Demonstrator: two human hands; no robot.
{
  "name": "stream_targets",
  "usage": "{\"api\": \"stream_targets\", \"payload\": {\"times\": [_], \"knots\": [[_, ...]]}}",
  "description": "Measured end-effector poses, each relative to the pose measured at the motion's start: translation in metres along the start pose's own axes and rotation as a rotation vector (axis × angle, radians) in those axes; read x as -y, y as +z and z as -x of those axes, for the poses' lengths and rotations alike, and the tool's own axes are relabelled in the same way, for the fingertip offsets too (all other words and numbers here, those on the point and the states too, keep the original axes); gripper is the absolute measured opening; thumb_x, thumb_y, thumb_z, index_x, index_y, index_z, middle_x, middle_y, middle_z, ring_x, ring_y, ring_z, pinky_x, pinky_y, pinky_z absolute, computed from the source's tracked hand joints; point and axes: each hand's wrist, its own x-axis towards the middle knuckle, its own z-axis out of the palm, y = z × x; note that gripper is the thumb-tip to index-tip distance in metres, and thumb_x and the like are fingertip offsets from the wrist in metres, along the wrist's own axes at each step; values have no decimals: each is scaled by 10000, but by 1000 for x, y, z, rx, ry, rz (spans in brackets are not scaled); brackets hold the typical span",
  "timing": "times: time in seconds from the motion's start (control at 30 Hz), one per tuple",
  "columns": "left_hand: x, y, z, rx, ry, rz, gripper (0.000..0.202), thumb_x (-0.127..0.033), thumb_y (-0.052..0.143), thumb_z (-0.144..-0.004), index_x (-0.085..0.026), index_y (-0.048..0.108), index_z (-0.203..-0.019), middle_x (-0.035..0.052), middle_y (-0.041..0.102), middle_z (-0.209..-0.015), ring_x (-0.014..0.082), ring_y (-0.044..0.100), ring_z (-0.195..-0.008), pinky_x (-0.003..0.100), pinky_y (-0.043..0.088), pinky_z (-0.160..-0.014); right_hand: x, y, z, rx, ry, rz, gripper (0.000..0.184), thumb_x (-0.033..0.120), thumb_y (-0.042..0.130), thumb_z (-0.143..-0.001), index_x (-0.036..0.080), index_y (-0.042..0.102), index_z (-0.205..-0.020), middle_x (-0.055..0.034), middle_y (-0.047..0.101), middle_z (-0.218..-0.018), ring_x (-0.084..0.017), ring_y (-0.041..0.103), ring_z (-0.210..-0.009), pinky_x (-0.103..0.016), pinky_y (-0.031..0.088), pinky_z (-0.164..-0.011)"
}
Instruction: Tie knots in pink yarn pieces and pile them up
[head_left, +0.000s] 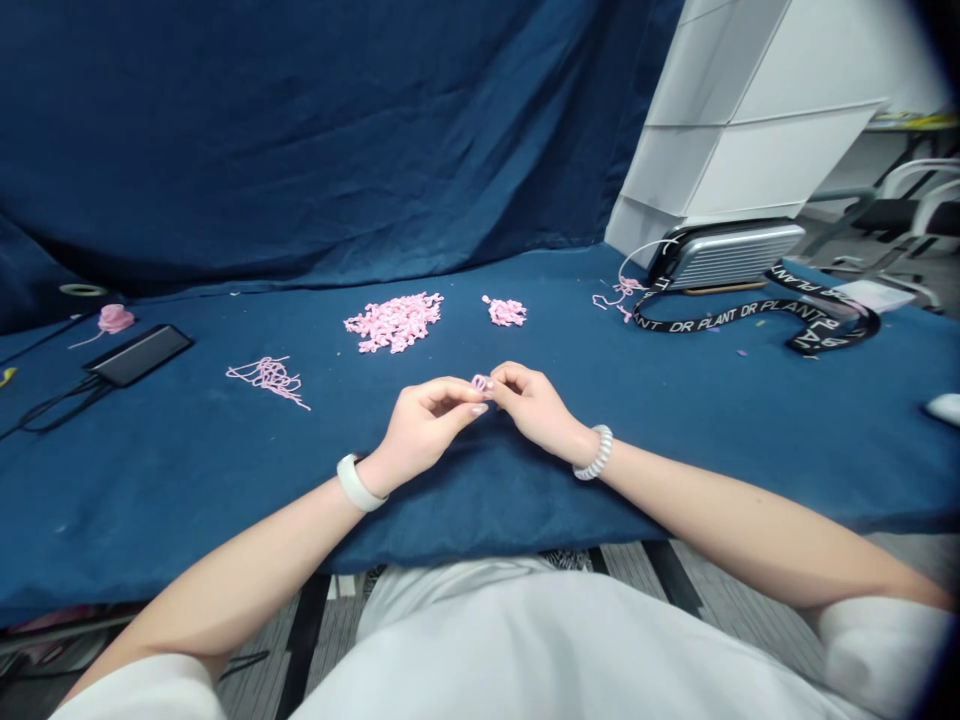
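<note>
Close together over the front half of the blue-covered table, my left hand (433,420) and my right hand (536,405) pinch a small looped piece of pink cord (480,383) between their fingertips. Its exact shape is too small to make out. Beyond them lies a large pile of small pink cord pieces (395,322), and a smaller pile of pink pieces (506,312) sits to its right. Left of my hands rests a loose tangle of pink cord lengths (270,378).
At the left are a black rectangular device (142,355) with cables and a pink cord bundle (115,318). A black lettered strap (720,318) curls at the right before a silver ridged case (735,255). A blue curtain (322,130) hangs behind the table.
</note>
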Motion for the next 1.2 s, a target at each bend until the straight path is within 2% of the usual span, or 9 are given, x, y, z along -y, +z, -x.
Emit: {"api": "stream_targets", "payload": {"times": [0.13,0.27,0.4,0.57,0.67,0.77,0.93,1.1,1.2], "knots": [[-1,0,0,-109,37,-42,122,-273,667,-739,-156,685,-770,56,674,-851,154,609,-827,268,465,-803,4,0,3,-27,-42,-16,429,489,486,-780,72,519,-683,-12,504,-751,14,414,-676,-118,337,-666],[3,-1,-4,-138,-88,110,150,-288,691,-717,-147,672,-766,22,643,-719,93,538,-627,222,436,-625,9,-1,6,-121,-108,-9,388,442,490,-795,75,537,-679,-19,509,-786,17,431,-695,-122,348,-679],[3,1,-8,-34,-268,335,186,-285,729,-671,-125,654,-729,4,586,-638,54,441,-523,194,340,-496,10,-1,8,-217,-209,8,326,395,517,-791,90,568,-687,-23,519,-813,8,460,-746,-130,370,-708],[0,1,-9,118,-484,466,221,-294,745,-646,-112,647,-725,-2,541,-644,31,385,-498,177,281,-457,8,-1,12,-207,-350,83,290,354,492,-813,105,589,-702,-33,538,-812,-11,488,-809,-152,401,-791],[2,-1,-9,212,-564,429,236,-309,739,-652,-106,641,-722,-14,494,-592,30,371,-489,173,277,-461,7,-2,13,-140,-395,128,256,313,480,-821,116,607,-717,-28,540,-834,-2,494,-813,-145,406,-797],[5,-4,-9,244,-558,244,242,-312,744,-638,-105,639,-708,-11,508,-554,48,413,-486,186,309,-468,7,-3,13,-39,-408,162,246,308,490,-813,121,623,-724,-26,534,-841,4,489,-799,-137,403,-774],[8,-5,-9,262,-508,150,225,-296,738,-637,-111,628,-703,10,575,-591,65,465,-503,194,348,-481,10,-5,11,77,-315,122,303,387,533,-779,108,628,-707,-29,539,-813,5,475,-760,-135,392,-734],[9,-4,-8,249,-463,248,201,-275,705,-679,-116,586,-708,14,601,-654,57,487,-507,183,367,-484,12,-8,5,211,-16,-140,446,513,584,-699,107,525,-875,-3,537,-770,23,472,-640,-107,414,-615],[8,-4,-8,228,-411,256,218,-298,692,-700,-122,563,-713,4,597,-643,55,491,-489,180,379,-472,11,-11,1,308,133,-217,536,627,450,-740,102,478,-842,5,512,-697,27,456,-562,-111,419,-563]]}}
